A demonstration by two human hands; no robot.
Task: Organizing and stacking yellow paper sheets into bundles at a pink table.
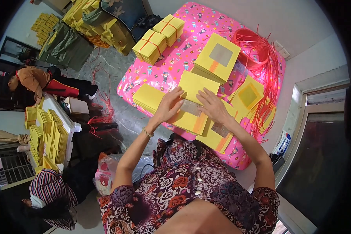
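A stack of yellow folded paper sheets with a silvery panel and an orange strip lies before me at the near edge of the pink table. My left hand rests on its left side, fingers stretched out. On its right side my right hand lies flat with the fingers spread. A plain yellow sheet reaches out beyond my fingertips, and I cannot tell whether it belongs to the same stack. Close to my left hand is another yellow stack. More yellow sheets lie under my right forearm.
Farther back stand a tall yellow stack and bundles tied with red strips. A coil of red plastic strips trails down the table's right side. Two other people work at left near a table of yellow stacks.
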